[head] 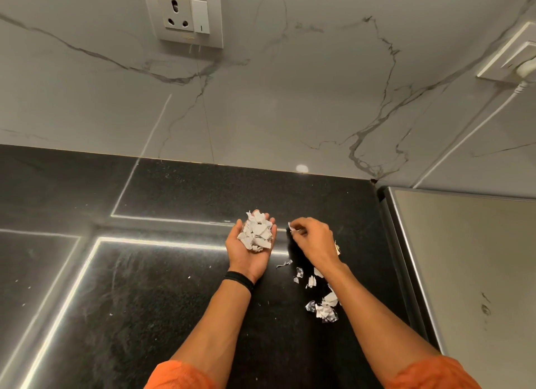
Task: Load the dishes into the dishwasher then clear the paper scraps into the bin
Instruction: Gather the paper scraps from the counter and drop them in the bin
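Note:
My left hand (246, 258) is turned palm up over the black countertop (145, 301), cupping a heap of white paper scraps (256, 233). Just to its right, my right hand (314, 239) hovers palm down and pinches a small white scrap (292, 226) between thumb and fingertips. More torn scraps (322, 309) lie loose on the counter below my right wrist, with a few smaller bits (300, 274) nearer the hand. No dishes, dishwasher or bin are in view.
A marble-patterned wall (290, 98) backs the counter, with a socket and switch plate (184, 13) at the top. A second plate with a white plug and cable (519, 66) sits at the upper right. A steel-grey appliance side (464, 272) borders the counter's right edge.

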